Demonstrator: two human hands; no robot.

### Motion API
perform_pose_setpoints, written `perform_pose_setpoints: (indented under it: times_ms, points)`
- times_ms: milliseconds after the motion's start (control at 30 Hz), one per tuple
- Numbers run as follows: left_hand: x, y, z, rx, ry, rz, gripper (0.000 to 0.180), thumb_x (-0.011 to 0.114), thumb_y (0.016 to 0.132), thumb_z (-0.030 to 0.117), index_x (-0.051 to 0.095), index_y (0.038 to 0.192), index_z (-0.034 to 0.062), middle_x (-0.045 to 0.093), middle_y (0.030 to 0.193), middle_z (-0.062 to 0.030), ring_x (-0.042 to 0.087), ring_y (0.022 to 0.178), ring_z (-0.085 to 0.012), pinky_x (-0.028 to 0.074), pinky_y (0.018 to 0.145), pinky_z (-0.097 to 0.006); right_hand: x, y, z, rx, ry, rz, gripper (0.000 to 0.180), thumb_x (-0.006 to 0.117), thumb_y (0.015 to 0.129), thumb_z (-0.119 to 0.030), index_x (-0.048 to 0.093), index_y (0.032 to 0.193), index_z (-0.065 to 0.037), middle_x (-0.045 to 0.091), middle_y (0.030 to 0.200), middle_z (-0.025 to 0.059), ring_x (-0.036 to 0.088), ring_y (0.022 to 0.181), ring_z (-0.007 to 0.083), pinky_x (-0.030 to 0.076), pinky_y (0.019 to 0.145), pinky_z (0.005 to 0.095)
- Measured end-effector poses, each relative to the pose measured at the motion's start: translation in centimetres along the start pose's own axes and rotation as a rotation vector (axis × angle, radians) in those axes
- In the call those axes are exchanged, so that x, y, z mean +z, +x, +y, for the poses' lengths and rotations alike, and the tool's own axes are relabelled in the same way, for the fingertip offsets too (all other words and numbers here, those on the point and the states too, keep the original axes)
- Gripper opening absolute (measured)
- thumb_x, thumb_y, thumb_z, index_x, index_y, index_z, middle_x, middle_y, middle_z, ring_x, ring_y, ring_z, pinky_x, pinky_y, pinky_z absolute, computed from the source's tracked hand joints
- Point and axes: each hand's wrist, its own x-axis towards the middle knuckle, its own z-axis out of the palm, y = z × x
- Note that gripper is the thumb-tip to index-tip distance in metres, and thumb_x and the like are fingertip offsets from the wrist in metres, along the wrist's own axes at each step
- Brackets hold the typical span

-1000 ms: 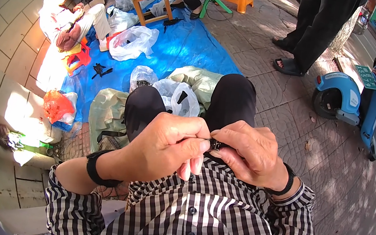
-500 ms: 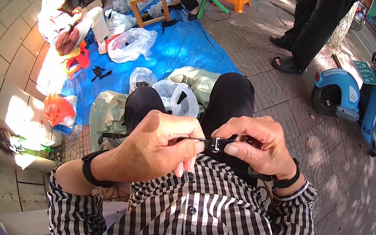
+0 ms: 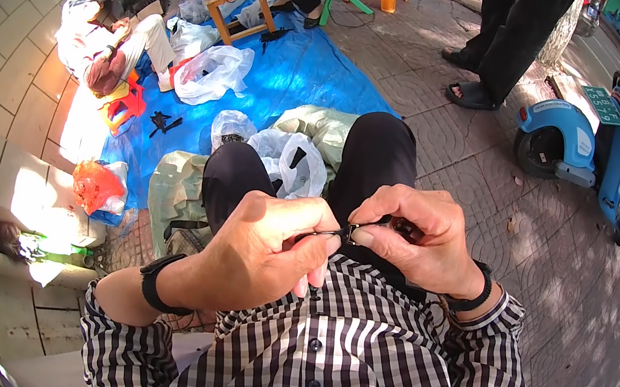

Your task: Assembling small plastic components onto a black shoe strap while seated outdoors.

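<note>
Above my lap, my left hand (image 3: 275,237) pinches one end of a thin black strap (image 3: 339,234) between thumb and bent forefinger. My right hand (image 3: 421,231) grips the other end, its thumb pressing beside a small metal buckle (image 3: 352,233) on the strap. A dark rounded part of the same piece shows under the right fingers, mostly hidden. Both hands nearly meet at the buckle. Beyond my knees lie a clear plastic bag (image 3: 234,126) holding small dark pieces and a white plastic bag (image 3: 306,167) with a black strip on it.
A blue tarp (image 3: 287,80) spreads ahead, with black straps (image 3: 164,124) on it. Several people sit around a wooden stool (image 3: 243,11); another person (image 3: 492,44) stands ahead. A blue scooter (image 3: 562,140) is parked at right. An orange bag (image 3: 95,185) lies near the tiled wall at left.
My right fingers have shifted slightly left, and the thumb now covers more of the buckle. My left hand keeps its pinch on the strap.
</note>
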Motion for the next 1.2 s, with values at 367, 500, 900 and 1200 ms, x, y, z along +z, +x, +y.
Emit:
perform_pose_setpoints:
  times_ms: [367,500,900,1200]
  points:
    - [0.4,0.1,-0.4,0.065,0.03,0.036,0.01,0.052,0.085,0.001,0.054,0.076,-0.0028,0.059,0.058,-0.0072,0.056,0.047,-0.0095,0.043,0.042,-0.023,0.0,0.2,-0.8,-0.101,-0.147,-0.046,0.008,0.063,0.078,0.002,0.059,0.084,0.0,0.061,0.073,0.0074,0.061,0.06,0.017,0.044,0.05,0.0262]
    - [0.2,0.0,-1.4,0.13,0.085,0.053,0.008,0.052,0.086,0.0,0.056,0.081,-0.0044,0.062,0.061,-0.0076,0.057,0.047,-0.0081,0.045,0.043,-0.02,0.3,0.5,-1.5,-0.176,-0.388,-0.07,0.013,0.063,0.075,0.002,0.056,0.086,-0.001,0.057,0.07,0.0094,0.06,0.061,0.0237,0.044,0.049,0.0309]
    - [-0.6,-0.5,-1.2,0.012,-0.045,0.003,0.017,0.051,0.091,0.008,0.055,0.077,-0.0023,0.059,0.058,-0.006,0.054,0.046,-0.0085,0.042,0.042,-0.022,0.2,0.6,-0.7,0.061,0.004,-0.141,0.016,0.066,0.079,-0.003,0.059,0.093,0.001,0.061,0.077,0.0069,0.058,0.063,0.0102,0.043,0.053,0.0246]
    - [-0.2,-0.5,-1.3,-0.048,-0.193,0.01,0.013,0.052,0.091,0.01,0.055,0.087,-0.0019,0.061,0.064,-0.007,0.056,0.05,-0.008,0.044,0.046,-0.021,0.5,-0.4,0.1,-0.234,-0.378,-0.008,0.035,0.075,0.071,-0.009,0.061,0.103,-0.001,0.064,0.082,0.0071,0.049,0.047,0.0095,0.035,0.042,0.0227]
